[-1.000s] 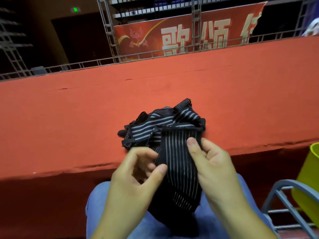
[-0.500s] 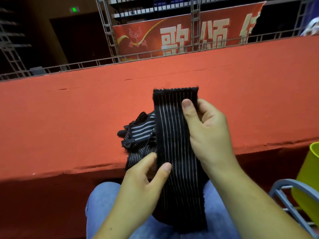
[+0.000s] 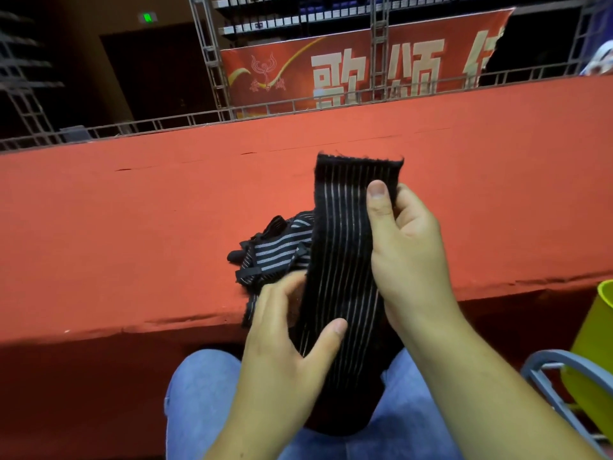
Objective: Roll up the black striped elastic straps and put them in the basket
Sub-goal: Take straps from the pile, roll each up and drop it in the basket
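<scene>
Head view: strap (image 3: 345, 247) lengthwise upright, in grip of left hand (image 3: 282, 353) and right hand (image 3: 408, 257)

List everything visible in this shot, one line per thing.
held strap: one, black with thin pale stripes, upright between both hands, lower end on the lap
strap pile: count unclear, black with white stripes, on the ledge behind the held strap
ledge: one, red, across the middle
banner: one, red with pale characters, behind the ledge
truss: grey metal, in front of the banner
sign: one, green, top left
container: one, yellow-green, right edge, partly in view
chair frame: one, grey-blue, lower right
jeans: blue, bottom
left hand: pinches the strap low
right hand: pinches it near the top
</scene>
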### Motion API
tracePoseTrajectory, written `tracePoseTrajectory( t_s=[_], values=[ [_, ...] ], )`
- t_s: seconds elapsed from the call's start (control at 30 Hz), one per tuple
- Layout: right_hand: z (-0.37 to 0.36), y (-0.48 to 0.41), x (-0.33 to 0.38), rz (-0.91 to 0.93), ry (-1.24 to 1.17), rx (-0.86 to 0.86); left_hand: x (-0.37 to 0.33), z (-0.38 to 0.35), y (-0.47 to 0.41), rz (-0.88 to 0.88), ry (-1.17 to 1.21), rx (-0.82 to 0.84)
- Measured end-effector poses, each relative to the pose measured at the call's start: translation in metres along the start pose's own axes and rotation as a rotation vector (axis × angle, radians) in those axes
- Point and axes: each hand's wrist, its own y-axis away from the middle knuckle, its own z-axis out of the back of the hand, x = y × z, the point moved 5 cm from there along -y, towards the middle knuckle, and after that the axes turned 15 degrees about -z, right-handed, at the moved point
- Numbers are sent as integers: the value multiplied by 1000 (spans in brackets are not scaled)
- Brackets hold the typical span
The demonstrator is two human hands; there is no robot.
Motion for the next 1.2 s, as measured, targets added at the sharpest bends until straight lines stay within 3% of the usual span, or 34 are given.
tracePoseTrajectory(
  t_s=[0.1,0.2,0.4,0.6,0.7,0.93,1.13,1.2],
  values=[
    [2,1,1,-19,-9,-14,-3,8,-1,-16,39,-111],
    [3,0,2,-59,-46,-16,-5,7,-3,-95,-53,-38],
    [3,2,6,-112,-92,40,7,-4,2,84,91,66],
    [5,-1,11,21,65,38,2,-3,-1,-13,32,46],
    [9,-2,11,85,106,2,9,-3,1,65,147,40],
    [9,0,17,79,10,-44,27,-21,18,234,220,175],
    [8,1,20,42,-64,-10,30,-41,33,142,173,470],
    [7,3,16,55,-5,23,26,-33,22,123,206,416]
  ],
)
